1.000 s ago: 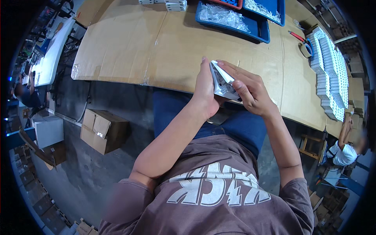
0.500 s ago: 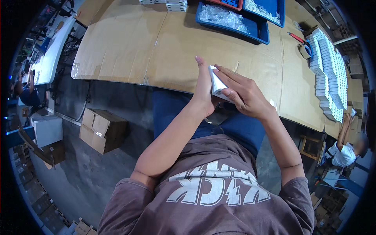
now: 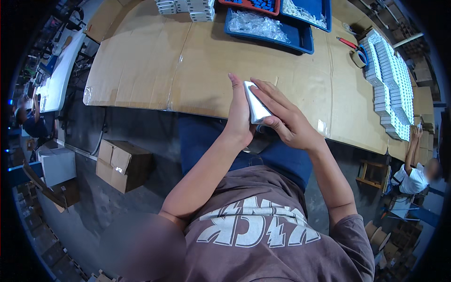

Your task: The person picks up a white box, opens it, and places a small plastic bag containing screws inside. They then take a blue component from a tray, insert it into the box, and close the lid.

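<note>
A small white box point(image 3: 256, 104) is pressed between my two hands, just above the near edge of the cardboard-covered table point(image 3: 136, 70). My left hand point(image 3: 238, 115) lies along its left side with the thumb pointing up. On the other side, my right hand point(image 3: 290, 118) covers the box with fingers stretched over its top and the thumb at its lower end. The lower part of the box and the left fingers are mostly hidden.
Blue trays point(image 3: 307, 44) with clear plastic and white parts stand at the back, beside a red tray point(image 3: 253, 4) of blue pieces. White stacks point(image 3: 202, 13) sit back left. At right are a tape roll point(image 3: 360, 58), a red-handled tool point(image 3: 346, 42), stacked white boxes point(image 3: 394, 89) and another person point(image 3: 413, 178).
Both hands have shifted slightly left with the white box, and more of its white face shows. The view has tilted a little, bringing more of the white stacks into sight.
</note>
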Demonstrator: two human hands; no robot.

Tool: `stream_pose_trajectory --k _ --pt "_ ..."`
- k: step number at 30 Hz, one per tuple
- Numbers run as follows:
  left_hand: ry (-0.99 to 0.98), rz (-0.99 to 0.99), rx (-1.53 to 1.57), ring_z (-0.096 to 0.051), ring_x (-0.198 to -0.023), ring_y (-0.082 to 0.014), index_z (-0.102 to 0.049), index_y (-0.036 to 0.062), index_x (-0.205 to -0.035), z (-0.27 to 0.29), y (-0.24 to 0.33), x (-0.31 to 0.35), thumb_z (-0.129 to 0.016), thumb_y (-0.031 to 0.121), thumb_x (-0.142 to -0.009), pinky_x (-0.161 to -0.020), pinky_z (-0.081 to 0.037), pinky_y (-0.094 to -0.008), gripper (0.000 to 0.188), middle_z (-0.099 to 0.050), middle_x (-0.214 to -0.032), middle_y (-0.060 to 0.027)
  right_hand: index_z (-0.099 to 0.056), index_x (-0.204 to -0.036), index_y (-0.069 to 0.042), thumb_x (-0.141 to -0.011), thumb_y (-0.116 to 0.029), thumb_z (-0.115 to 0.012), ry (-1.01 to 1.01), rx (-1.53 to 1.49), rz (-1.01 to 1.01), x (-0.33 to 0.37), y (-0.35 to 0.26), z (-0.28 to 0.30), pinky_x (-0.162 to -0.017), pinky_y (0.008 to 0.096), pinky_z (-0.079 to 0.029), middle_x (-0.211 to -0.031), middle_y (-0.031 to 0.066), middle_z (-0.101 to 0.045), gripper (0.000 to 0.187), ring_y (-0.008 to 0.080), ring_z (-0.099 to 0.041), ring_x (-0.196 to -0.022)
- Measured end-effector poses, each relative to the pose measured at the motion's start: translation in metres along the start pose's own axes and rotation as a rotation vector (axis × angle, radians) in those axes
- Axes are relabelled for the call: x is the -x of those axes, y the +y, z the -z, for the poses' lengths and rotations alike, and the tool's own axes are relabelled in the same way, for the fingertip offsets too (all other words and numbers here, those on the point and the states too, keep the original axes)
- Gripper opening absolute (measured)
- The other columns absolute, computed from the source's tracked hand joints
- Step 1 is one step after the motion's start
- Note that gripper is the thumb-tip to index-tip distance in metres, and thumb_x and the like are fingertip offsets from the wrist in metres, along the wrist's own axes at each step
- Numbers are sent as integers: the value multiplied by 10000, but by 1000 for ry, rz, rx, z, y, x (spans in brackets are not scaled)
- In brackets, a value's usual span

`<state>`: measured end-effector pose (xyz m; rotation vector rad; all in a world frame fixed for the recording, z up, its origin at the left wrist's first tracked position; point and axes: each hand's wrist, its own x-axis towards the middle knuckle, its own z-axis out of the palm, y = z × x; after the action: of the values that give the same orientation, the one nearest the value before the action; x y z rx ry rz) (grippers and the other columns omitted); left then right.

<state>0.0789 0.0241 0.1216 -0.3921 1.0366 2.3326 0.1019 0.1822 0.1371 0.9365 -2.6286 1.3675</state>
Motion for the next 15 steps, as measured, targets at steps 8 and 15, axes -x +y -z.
stream_pose_trajectory --k 8,15 --pt "-150 -26 24 -671 -1059 -184 -544 78 -1306 -2 3 -2 -172 804 -988 -892 -570 -347 875 -642 -1147 -86 -460 -1555 -91 -975 -317 -641 -77 22 -11 -1 -1 14 -1254 501 -251 -1631 177 -381 649 408 -346 -1501" --pt "-216 -97 58 -626 -1190 -240 -505 46 -1404 -17 6 4 -233 709 -1053 -1002 -529 -366 798 -599 -1314 -143 -452 -1568 -124 -960 -370 -652 -70 35 -10 -1 -16 29 -1272 514 -193 -1673 161 -311 685 397 -267 -1546"
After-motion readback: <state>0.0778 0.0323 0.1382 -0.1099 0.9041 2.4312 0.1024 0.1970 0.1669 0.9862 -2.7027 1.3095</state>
